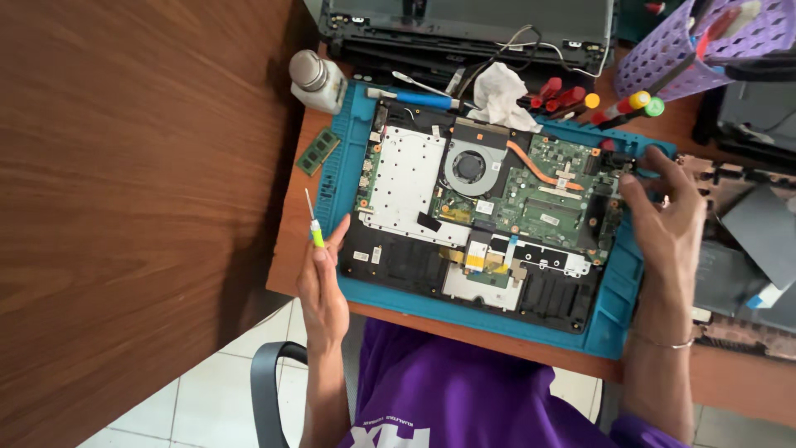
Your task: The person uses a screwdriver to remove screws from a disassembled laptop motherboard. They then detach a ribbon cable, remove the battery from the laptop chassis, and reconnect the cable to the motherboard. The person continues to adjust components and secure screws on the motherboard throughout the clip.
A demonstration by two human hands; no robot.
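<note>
screwdrivers (572,95) lie beside purple basket (688,46); left hand (322,282) grips screwdriver (313,222).

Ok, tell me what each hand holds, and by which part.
The left hand holds a small screwdriver by its yellow-green handle, tip upward. The right hand holds nothing; its fingertips rest on the right edge of the opened laptop.

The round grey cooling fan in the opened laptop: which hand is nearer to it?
Left. The left hand is below-left of the fan; the right hand is farther right.
</note>
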